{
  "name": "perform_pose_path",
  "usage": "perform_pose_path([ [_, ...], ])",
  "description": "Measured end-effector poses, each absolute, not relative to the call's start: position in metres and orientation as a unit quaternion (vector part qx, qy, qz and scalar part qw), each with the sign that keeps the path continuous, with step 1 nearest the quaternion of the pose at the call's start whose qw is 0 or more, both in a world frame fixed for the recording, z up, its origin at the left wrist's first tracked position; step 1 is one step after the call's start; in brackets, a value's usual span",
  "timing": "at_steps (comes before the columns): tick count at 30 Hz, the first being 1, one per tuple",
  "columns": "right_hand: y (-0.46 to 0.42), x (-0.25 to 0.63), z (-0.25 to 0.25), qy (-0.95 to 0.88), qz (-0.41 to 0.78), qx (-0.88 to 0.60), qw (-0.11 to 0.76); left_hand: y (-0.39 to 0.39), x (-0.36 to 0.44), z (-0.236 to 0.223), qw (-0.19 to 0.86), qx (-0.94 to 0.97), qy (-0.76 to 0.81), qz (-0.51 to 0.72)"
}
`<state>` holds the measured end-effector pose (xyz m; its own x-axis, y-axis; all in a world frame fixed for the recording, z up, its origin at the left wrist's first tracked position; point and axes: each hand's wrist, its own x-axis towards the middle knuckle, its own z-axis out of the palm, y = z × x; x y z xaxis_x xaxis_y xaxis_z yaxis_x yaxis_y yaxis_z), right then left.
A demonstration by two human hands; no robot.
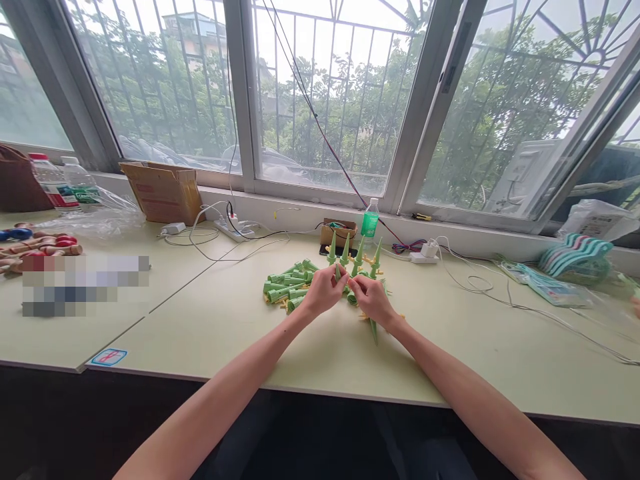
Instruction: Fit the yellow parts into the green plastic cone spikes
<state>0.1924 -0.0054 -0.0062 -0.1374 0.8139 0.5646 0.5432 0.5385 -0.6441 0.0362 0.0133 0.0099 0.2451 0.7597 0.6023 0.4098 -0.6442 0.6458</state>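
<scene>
My left hand [324,291] is closed in a pinch around a green plastic spike [338,272], whose narrow end shows above the fingers. Fingertips almost touching it, my right hand [371,300] is also pinched together; what it grips is too small and covered to make out. Behind the hands stand several green watering spikes [357,259] with yellow valves, points up. To the left lies a heap of green spikes [280,291] with open, tube-like ends. Under my right wrist, another green spike [373,331] points toward the table's front edge.
Behind the spikes are a small open cardboard box [339,232] and a green-labelled bottle [370,220]. White cables [480,283] and teal hangers [575,257] lie to the right. A larger carton [163,193] and a power strip [235,231] stand at the back left.
</scene>
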Motion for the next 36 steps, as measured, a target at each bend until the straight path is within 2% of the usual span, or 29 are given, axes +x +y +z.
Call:
perform_pose_path([
  [6,-0.0079,0.1916,-0.0036,-0.74,0.171,-0.452,0.468,0.0165,0.0373,0.007,0.178,0.746,0.387,0.512],
  [36,-0.0075,0.1934,-0.0052,-0.746,0.165,-0.452,0.461,0.0114,0.0337,0.011,0.182,0.774,0.372,0.478],
])
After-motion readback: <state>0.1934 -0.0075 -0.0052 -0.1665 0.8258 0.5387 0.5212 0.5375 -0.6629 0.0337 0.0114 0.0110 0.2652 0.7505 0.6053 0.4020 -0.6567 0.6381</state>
